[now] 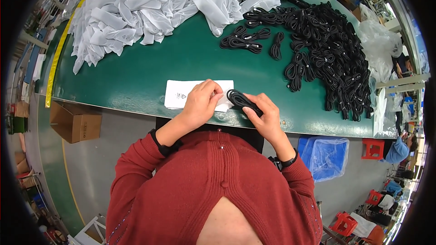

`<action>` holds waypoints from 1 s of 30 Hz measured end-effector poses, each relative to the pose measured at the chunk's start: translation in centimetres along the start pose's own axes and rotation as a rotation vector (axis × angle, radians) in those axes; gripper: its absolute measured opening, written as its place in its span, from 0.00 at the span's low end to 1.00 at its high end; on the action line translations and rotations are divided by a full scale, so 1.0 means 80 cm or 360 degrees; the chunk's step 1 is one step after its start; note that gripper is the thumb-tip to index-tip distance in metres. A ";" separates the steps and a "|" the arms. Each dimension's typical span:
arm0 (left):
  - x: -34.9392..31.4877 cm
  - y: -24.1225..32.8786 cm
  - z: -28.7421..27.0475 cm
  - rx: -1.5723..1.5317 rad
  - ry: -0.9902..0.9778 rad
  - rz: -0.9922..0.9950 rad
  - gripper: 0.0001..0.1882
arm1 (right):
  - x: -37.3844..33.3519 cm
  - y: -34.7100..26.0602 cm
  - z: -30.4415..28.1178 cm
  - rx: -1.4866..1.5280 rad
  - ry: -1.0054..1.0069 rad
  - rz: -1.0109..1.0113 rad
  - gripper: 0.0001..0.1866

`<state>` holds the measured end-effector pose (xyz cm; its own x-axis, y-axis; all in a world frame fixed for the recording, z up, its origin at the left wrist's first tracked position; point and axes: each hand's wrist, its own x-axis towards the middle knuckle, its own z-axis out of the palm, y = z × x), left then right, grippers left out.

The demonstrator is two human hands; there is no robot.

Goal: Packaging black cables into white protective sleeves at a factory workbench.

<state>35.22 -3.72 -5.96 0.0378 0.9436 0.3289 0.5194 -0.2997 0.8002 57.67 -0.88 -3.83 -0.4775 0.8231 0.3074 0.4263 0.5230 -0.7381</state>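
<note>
A flat stack of white printed plastic bags [175, 96] lies near the front edge of the green table. My left hand [199, 103] rests over it, thumb and fingers pinched on the open end of the top bag. Just right of that end, my right hand [265, 119] grips a coiled black cable [239, 100] between thumb and fingers. The coil's left end meets the bag's mouth; whether it reaches inside is hard to make out.
Filled whitish bags [150, 13] are heaped at the far left. A large pile of coiled black cables [334, 56] covers the right side, with several loose coils [245, 41] beside it. Below the table stand a cardboard box [86, 127] and a blue bin [322, 154] lined with clear plastic.
</note>
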 end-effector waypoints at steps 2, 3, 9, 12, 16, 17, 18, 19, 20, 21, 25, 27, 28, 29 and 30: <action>0.001 0.001 0.000 -0.0055 0.0026 -0.0030 0.05 | 0.002 -0.001 -0.002 0.0034 -0.0073 0.0063 0.15; 0.002 0.001 0.000 -0.0063 0.0045 0.0023 0.05 | 0.003 0.000 -0.004 0.0069 -0.0145 0.0128 0.13; 0.007 0.004 -0.008 0.0026 -0.0029 0.0572 0.08 | 0.012 0.005 -0.014 0.0479 -0.0694 0.0977 0.13; 0.011 0.017 -0.014 0.0111 -0.0135 0.0701 0.08 | 0.010 0.027 -0.012 0.1146 -0.0992 0.1304 0.13; 0.017 0.016 -0.017 0.0075 -0.0055 0.0581 0.09 | -0.003 0.006 0.012 0.0336 -0.0232 0.0057 0.13; 0.017 0.016 -0.018 0.0036 0.0012 0.0490 0.10 | -0.001 0.001 0.009 0.0338 -0.0234 0.0056 0.13; 0.017 0.018 -0.020 0.0039 0.0013 0.0489 0.10 | 0.003 -0.005 0.004 0.0180 -0.0208 -0.0006 0.13; 0.019 0.022 -0.021 0.0056 -0.0009 0.0544 0.10 | 0.007 -0.011 -0.002 0.0019 -0.0177 -0.0063 0.14; 0.020 0.026 -0.022 0.0073 -0.0032 0.0599 0.10 | 0.009 -0.013 -0.005 -0.0143 -0.0146 -0.0121 0.14; 0.021 0.028 -0.023 0.0091 -0.0054 0.0654 0.10 | 0.010 -0.008 -0.004 -0.0144 -0.0142 -0.0120 0.14; 0.022 0.026 -0.023 0.0131 -0.0115 0.0724 0.10 | 0.011 0.006 0.007 0.1042 -0.0530 0.1387 0.15; 0.022 0.026 -0.026 0.0113 -0.0091 0.0632 0.10 | 0.007 -0.002 0.012 0.0623 -0.0310 0.0607 0.17; 0.023 0.025 -0.029 0.0093 -0.0069 0.0538 0.09 | 0.008 -0.007 0.012 0.0409 -0.0196 0.0220 0.19; 0.023 0.026 -0.031 0.0073 -0.0044 0.0444 0.09 | 0.011 -0.010 0.010 0.0408 -0.0197 0.0217 0.19; 0.024 0.026 -0.032 0.0074 -0.0041 0.0446 0.09 | 0.017 -0.012 0.005 0.0233 -0.0107 -0.0057 0.21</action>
<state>34.15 -2.89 -2.37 0.2070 0.8284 0.5205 0.5245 -0.5430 0.6558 56.30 -0.38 -2.98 -0.5427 0.7853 0.2979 0.2942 0.5099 -0.8084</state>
